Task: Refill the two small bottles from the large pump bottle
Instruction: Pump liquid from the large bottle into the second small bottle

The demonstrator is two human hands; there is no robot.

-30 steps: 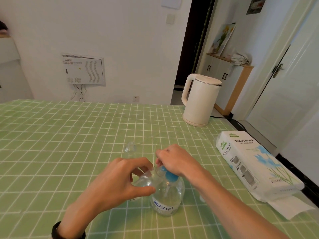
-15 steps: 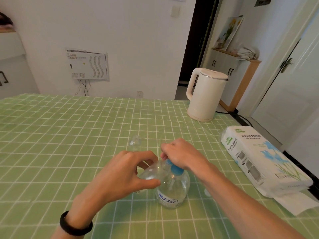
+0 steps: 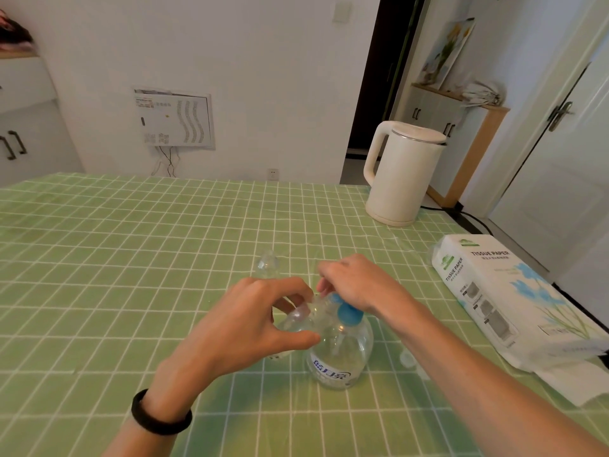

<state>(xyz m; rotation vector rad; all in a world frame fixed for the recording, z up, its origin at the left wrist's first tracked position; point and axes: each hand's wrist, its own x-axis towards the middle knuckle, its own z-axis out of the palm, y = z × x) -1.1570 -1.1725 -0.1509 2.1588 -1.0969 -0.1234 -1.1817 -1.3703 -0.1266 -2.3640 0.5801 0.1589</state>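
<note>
Over green tablecloth (image 3: 131, 258) at lower centre, my left hand (image 3: 250, 324) pinches the small bottle (image 3: 301, 316), likely light, slick and squashy, by its sides beside the heavier pump bottle (image 3: 339, 354), my right hand (image 3: 356, 285) curled over its top.

Pump bottle (image 3: 339, 357) stands on tabletop (image 3: 131, 258), front centre. Left hand (image 3: 244, 328) holds small bottle (image 3: 300, 319) tilted just left of it, touching at the pump spout. Right hand (image 3: 356, 282) grips the pump head from the right. Second small bottle (image 3: 268, 263) stands behind the hands, apart. Kettle (image 3: 400, 179) at rear right. Tissue paper pack (image 3: 494, 298) along right edge, in front of kettle.
</note>
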